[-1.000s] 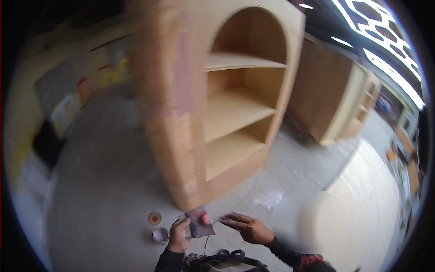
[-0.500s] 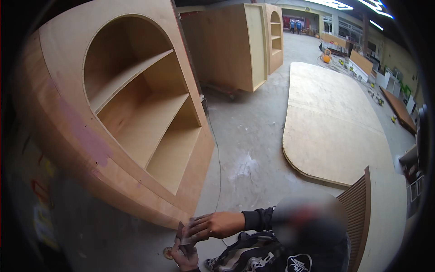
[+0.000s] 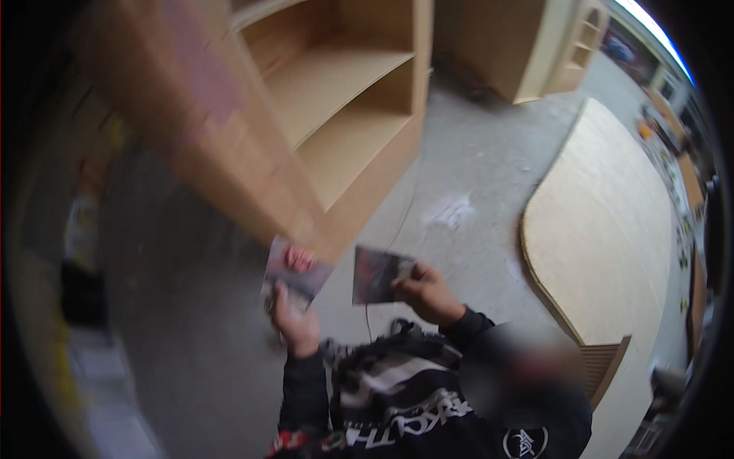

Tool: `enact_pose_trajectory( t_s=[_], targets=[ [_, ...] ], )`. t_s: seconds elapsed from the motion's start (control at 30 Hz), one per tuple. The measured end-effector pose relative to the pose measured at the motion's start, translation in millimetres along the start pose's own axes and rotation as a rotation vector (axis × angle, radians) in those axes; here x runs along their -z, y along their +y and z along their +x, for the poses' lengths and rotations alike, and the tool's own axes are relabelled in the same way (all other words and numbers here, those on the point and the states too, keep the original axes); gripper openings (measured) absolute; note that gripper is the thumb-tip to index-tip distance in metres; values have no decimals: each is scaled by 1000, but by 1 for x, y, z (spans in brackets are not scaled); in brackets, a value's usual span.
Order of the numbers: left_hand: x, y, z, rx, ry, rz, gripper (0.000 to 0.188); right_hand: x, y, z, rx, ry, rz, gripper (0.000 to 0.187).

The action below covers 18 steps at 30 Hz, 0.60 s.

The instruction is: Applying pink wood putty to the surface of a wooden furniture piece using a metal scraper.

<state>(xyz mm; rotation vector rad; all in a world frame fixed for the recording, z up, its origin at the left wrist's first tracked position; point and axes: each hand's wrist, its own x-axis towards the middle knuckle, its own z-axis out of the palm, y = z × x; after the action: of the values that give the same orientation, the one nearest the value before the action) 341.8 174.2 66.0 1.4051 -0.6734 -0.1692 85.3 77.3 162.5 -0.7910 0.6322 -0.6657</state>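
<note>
My left hand is closed around a flat metal putty scraper, with the thumb over its lower part. A lump of pinkish putty sits on that blade. To its right, my right hand pinches a second thin rectangular scraper between thumb and fingers; its blade looks dark and smeared. The two scrapers are apart. Just beyond them stands the bottom corner of a wooden shelf cabinet. A pink-purple putty patch marks its curved side. Motion blurs both blades.
A large rounded wooden panel lies on the grey floor to the right. Farther back stands another wooden cabinet. A thin cable runs over the floor by the near cabinet. A slatted wooden piece is close on my right.
My hands were together low by the cabinet corner; now they are apart, each with a scraper in plain sight. The view has shifted, so the cabinet sits higher in the picture.
</note>
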Motion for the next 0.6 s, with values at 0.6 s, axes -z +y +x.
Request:
enact_pose_trajectory(
  t_s=[0.6],
  targets=[
    [-11, 51, -4, 635, -637, -296, 29, -12, 10, -2, 478, -163, -315, 41]
  ],
)
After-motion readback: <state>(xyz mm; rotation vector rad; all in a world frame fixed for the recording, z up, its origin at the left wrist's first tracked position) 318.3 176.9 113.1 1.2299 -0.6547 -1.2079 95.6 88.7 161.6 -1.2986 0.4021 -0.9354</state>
